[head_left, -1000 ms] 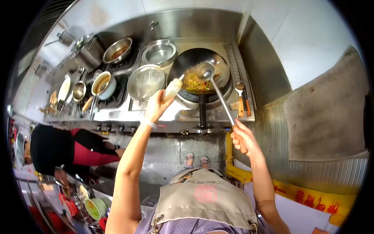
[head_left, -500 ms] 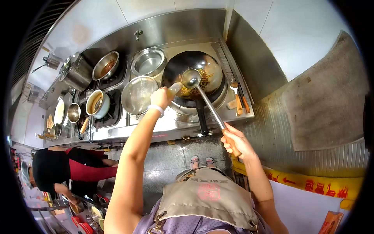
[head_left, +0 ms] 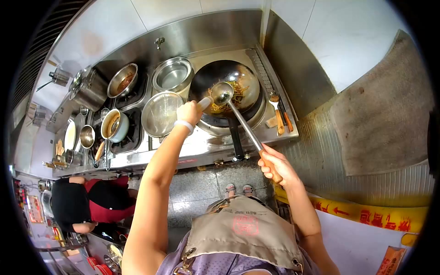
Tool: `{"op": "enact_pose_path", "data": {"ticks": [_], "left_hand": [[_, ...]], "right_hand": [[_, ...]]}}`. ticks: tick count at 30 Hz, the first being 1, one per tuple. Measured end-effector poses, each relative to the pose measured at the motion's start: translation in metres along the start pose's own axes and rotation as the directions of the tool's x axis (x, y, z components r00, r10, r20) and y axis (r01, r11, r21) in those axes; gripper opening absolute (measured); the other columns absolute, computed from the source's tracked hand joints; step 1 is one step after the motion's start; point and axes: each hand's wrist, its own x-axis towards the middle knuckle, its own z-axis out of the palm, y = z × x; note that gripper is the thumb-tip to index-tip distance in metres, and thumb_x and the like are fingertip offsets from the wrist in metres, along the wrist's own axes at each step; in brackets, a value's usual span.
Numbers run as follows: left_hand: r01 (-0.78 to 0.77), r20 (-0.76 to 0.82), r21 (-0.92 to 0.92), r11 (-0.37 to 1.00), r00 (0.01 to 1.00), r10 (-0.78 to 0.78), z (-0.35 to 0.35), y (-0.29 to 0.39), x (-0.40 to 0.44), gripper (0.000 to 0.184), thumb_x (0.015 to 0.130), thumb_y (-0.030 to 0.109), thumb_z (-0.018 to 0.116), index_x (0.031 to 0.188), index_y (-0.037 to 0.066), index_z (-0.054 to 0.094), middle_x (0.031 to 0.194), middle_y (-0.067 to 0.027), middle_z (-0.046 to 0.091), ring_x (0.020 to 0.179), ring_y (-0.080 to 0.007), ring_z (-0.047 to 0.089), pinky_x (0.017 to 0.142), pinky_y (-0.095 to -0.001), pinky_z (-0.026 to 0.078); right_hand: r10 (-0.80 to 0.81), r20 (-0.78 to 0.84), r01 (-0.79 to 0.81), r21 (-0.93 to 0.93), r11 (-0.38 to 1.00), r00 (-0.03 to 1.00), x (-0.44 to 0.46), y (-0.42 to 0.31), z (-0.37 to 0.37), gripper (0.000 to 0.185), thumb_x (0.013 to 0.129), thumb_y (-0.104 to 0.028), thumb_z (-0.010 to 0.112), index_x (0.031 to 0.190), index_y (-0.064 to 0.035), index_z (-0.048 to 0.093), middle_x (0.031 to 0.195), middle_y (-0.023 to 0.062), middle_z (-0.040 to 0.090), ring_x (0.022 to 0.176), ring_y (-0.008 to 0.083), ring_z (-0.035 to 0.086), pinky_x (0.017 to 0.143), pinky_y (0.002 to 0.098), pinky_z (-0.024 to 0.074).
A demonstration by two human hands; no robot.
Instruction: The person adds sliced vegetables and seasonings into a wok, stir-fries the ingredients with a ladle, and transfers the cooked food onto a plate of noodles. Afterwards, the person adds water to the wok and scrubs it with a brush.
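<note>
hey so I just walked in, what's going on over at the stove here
Someone in an apron is working over a wok with thin strips of food in it. Their left hand tips a pale squeeze bottle toward the wok, while their right hand holds a long ladle by its wooden handle, the bowl inside the wok. A co-worker in black and red is off to the left.
</note>
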Motion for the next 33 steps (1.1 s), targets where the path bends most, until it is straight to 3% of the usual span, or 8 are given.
{"op": "enact_pose_path", "data": {"ticks": [11,27,31,33], "left_hand": [[0.013,-0.024,-0.011,1.0,1.0,-0.013,-0.008,0.006,-0.002,0.024,0.071,0.026,0.068,0.083,0.007,0.06,0.083,-0.0144,0.065,0.078,-0.0323,0.064,0.071,-0.042,0.051],[0.147,-0.059,-0.085,0.985,0.987,-0.153,-0.003,0.031,-0.009,0.029,0.071,0.032,0.07,0.085,0.008,0.06,0.084,-0.014,0.065,0.078,-0.0326,0.064,0.069,-0.0419,0.051],[0.207,-0.084,-0.172,0.963,0.971,-0.223,0.003,0.038,-0.015,0.033,0.072,0.034,0.069,0.088,0.006,0.061,0.085,-0.0153,0.065,0.081,-0.0323,0.063,0.071,-0.0414,0.05],[0.259,-0.076,-0.555,0.79,0.93,-0.359,0.003,0.046,-0.019,0.038,0.072,0.035,0.069,0.094,0.005,0.062,0.087,-0.0167,0.065,0.081,-0.0316,0.063,0.072,-0.0401,0.05]], "right_hand": [[0.016,0.026,-0.017,0.018,1.0,1.0,-0.001,-0.006,-0.003,0.053,0.093,-0.017,0.05,0.141,-0.015,0.028,0.076,0.0059,0.052,0.057,0.0094,0.046,0.043,0.0201,0.0359],[0.032,0.125,-0.041,0.07,0.997,0.992,0.003,-0.026,-0.035,0.057,0.092,-0.016,0.051,0.142,-0.0133,0.025,0.078,0.0072,0.051,0.056,0.009,0.044,0.043,0.0196,0.0344],[0.044,0.13,-0.056,0.089,0.994,0.99,0.005,-0.032,-0.042,0.056,0.092,-0.016,0.051,0.142,-0.0139,0.025,0.078,0.0074,0.051,0.056,0.0088,0.043,0.042,0.019,0.0345],[0.054,0.138,-0.068,0.098,0.993,0.989,0.008,-0.035,-0.048,0.055,0.092,-0.016,0.05,0.141,-0.0139,0.025,0.078,0.0074,0.05,0.056,0.0086,0.043,0.042,0.0186,0.0344]]}}
